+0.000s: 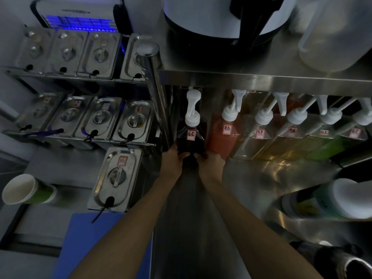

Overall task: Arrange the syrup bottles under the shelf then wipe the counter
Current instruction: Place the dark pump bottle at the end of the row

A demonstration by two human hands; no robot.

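A dark syrup bottle with a white pump and a red-framed label stands upright on the steel counter, under the front edge of the steel shelf. My left hand and my right hand clasp its base from either side. To its right a red syrup bottle stands close beside it. After that come a clear bottle, a yellowish bottle and a green bottle, all with white pumps, in a row under the shelf.
A shelf post rises just left of the dark bottle. Lidded steel containers stand on racks and on the counter at the left. A paper cup lies at the far left, a blue board at the front. A jug sits at the right.
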